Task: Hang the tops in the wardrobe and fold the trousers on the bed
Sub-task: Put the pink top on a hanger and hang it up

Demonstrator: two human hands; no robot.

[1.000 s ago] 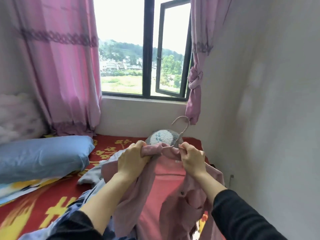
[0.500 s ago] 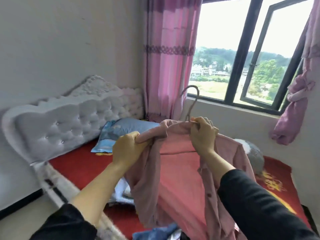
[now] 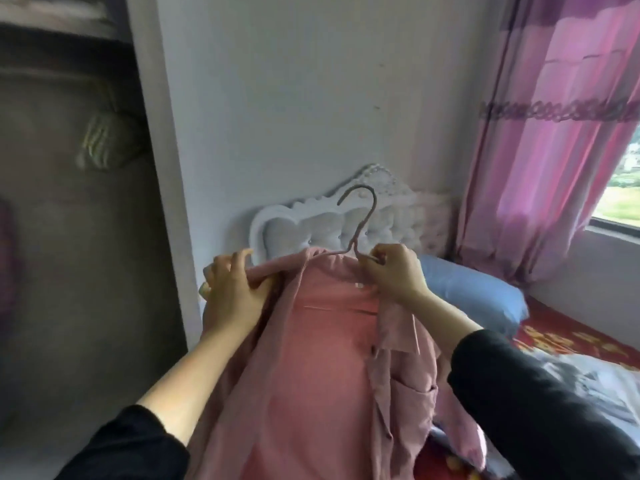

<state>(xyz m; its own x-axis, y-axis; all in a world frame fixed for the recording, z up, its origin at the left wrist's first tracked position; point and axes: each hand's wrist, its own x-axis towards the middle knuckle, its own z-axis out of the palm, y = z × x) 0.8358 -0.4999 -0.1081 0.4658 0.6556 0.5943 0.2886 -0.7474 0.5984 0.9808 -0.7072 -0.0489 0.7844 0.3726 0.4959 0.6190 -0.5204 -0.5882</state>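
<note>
- Step in hand: hanging a top; the pink top [image 3: 322, 358] is on a wire hanger [image 3: 364, 221], held up in the air beside the bed, not yet on any rail
- Left hand [image 3: 235, 289]: fingers curled over the top's shoulder, gripping a fold of cloth
- Right hand [image 3: 394, 271]: closed round the hanger wire just below the hook, with collar cloth caught in the same grip
- Top: open-fronted, hangs down between the two forearms, its pocketed front panel bunched on the right
- Next move, as judged: carry the top to the wardrobe [image 3: 69, 237] on the left and lift the hook over a rail; no rail shows in the dim, blurred interior, so its height cannot be told
- Wardrobe: open, dark, with a green-striped bundle [image 3: 104, 143] in the upper part
- Bed [image 3: 571, 341]: red patterned cover, blue pillow [image 3: 478, 299], white padded headboard [image 3: 311, 223] against a pale wall [image 3: 311, 98]
- Room: pink curtain [image 3: 554, 168] and a window [image 3: 623, 188] at the far right
</note>
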